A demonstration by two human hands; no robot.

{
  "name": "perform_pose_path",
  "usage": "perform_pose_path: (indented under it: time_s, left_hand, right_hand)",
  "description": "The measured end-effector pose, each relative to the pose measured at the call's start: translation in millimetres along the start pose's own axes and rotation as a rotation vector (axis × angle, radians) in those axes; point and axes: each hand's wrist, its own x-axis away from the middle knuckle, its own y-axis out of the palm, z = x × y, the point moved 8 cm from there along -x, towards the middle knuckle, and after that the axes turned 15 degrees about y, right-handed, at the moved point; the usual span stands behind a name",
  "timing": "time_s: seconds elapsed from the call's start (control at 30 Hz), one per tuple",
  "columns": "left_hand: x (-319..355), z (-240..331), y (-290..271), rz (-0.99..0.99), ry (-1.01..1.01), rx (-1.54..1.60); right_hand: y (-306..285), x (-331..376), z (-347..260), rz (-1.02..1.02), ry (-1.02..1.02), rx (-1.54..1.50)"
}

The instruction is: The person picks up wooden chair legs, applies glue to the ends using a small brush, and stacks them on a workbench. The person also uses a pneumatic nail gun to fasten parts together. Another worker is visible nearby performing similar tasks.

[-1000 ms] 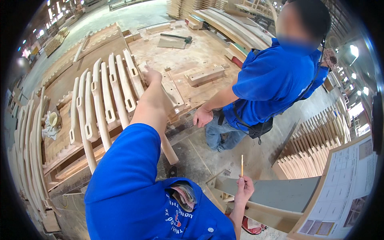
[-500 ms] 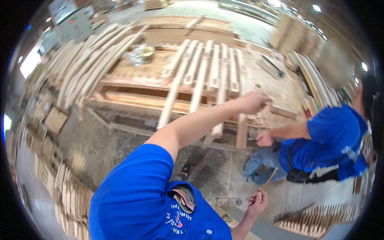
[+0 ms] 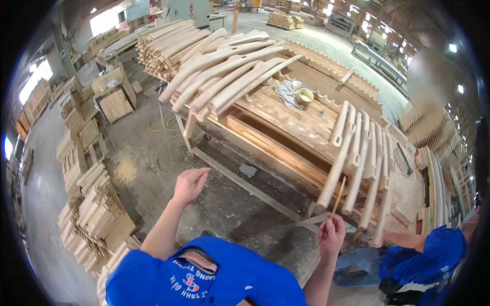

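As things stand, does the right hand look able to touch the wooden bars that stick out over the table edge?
Probably yes. The right hand appears near the ends of the wooden bars, with only the thin yellow stick it holds showing between; that stick might make a firm grasp awkward.

From where I stand, right grip (image 3: 332,230) pinches a thin yellow stick (image 3: 339,194), tilted, near slotted wooden bars (image 3: 339,163) on the surface (image 3: 317,115), left grip (image 3: 191,184) curled above floor (image 3: 153,196), white cloth (image 3: 287,94) and cup (image 3: 304,96) farther back, blue-shirted co-worker (image 3: 426,255) off right.
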Motion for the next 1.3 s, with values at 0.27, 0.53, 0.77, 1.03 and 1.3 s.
perform_pose_path:
  time_s: [0.27, 0.53, 0.77, 1.03, 1.3]
  left_hand:
    - [77, -148, -140, 0.129, -0.314, -0.132]
    - [169, -207, -175, 0.120, -0.572, -0.169]
    - [134, -274, -193, 0.097, -0.642, -0.184]
    - [-27, -385, -193, 0.320, -0.557, 0.250]
    - [-279, -469, -199, 0.093, -0.124, -0.104]
  right_hand:
    - [170, -145, -25, 0.040, -0.218, 0.225]
    - [211, -296, -69, 0.506, -0.212, 0.836]
    - [204, -374, -73, 0.666, -0.172, 1.127]
    - [262, -372, -139, 0.527, -0.606, 0.873]
    - [477, -308, -206, 0.090, -0.774, 0.887]
